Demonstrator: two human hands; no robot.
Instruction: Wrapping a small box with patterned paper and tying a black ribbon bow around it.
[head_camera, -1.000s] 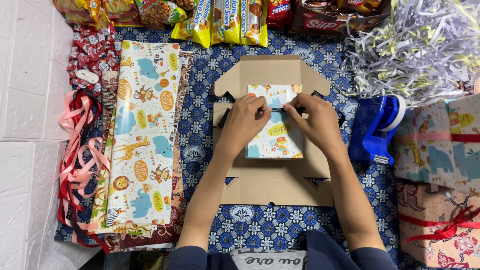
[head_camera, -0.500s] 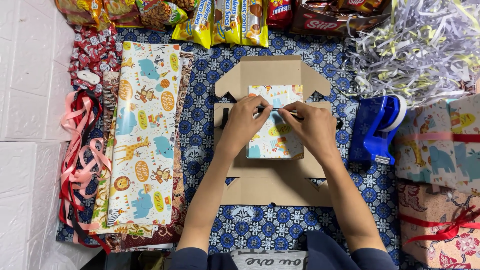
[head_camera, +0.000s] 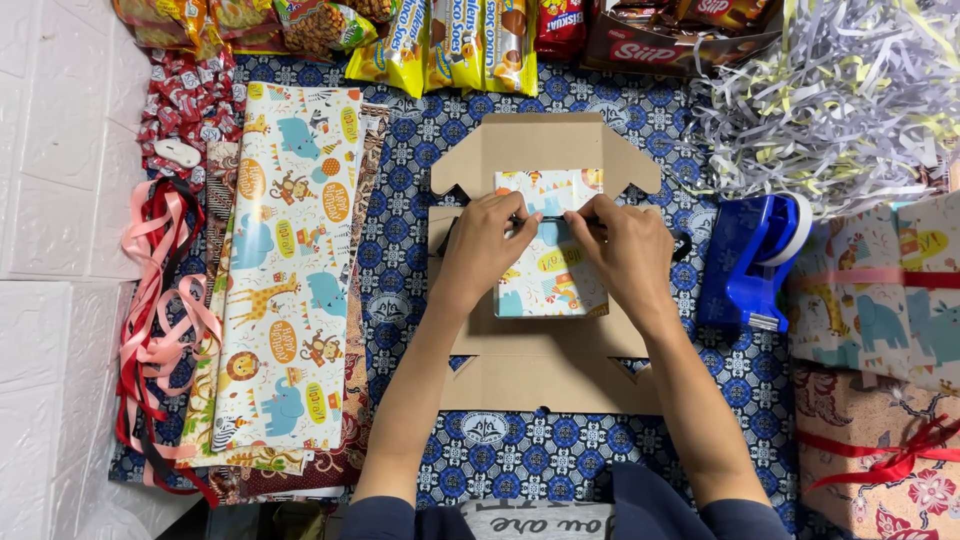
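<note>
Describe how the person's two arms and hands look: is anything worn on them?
Both forearms are bare from the wrist to about the elbow, where dark navy sleeves are pushed up. The left hand and the right hand are bare too: no gloves, and no watch, bracelet or ring shows on the wrists or fingers. Fingernails cannot be made out.
</note>
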